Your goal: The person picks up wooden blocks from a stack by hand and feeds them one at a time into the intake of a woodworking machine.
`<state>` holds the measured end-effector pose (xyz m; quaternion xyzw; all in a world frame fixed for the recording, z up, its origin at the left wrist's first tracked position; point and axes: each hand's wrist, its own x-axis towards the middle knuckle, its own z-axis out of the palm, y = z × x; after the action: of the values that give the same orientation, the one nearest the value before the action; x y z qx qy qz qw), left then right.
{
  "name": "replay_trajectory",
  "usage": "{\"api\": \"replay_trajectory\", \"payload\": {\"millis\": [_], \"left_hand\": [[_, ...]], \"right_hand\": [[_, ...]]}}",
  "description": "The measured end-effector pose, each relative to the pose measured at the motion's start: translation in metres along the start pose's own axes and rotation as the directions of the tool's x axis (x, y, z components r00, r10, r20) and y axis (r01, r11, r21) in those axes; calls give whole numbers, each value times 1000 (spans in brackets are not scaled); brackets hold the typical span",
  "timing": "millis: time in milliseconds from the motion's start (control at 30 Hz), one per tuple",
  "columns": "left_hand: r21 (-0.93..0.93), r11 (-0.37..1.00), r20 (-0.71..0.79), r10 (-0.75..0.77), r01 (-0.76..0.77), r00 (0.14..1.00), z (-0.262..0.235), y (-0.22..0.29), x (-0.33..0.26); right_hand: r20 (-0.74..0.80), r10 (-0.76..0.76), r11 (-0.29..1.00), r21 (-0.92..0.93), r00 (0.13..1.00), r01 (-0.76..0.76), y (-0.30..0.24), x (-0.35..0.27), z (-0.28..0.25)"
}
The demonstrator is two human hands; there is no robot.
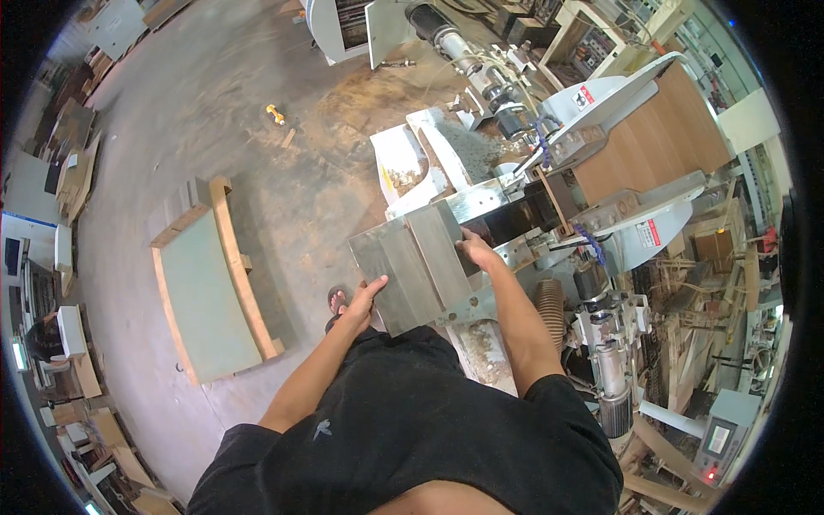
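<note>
Head view: left hand [366, 299] at left edge of grey panel [396, 273], thumb on top, fingers clasping edge. Right hand [477, 250] at panel's right end, beside white woodworking machine [440, 157]; fingers partly hidden, cannot tell whether gripping. Panel between hands, right part over machine frame. Pale green sheet [209, 296] on floor, left; wooden strip [232, 249] along its side.
</note>
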<state>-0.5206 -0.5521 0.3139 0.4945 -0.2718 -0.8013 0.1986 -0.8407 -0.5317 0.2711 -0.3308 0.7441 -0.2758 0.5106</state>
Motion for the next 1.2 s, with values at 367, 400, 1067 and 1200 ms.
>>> {"api": "replay_trajectory", "payload": {"millis": [367, 400, 1067, 1200], "left_hand": [[-14, 1000, 46, -16, 17, 999, -12, -4, -2], [-22, 1000, 41, -18, 19, 999, -13, -4, 0], [-31, 996, 92, -84, 87, 992, -25, -14, 14], [32, 996, 95, -82, 79, 992, -34, -17, 20]], "right_hand": [[-332, -280, 948, 56, 901, 315, -15, -35, -16], [-363, -281, 918, 169, 888, 359, -27, -47, -22], [-458, -402, 912, -275, 793, 303, -54, -97, 54], [-610, -283, 937, -13, 740, 348, -48, -102, 33]]}}
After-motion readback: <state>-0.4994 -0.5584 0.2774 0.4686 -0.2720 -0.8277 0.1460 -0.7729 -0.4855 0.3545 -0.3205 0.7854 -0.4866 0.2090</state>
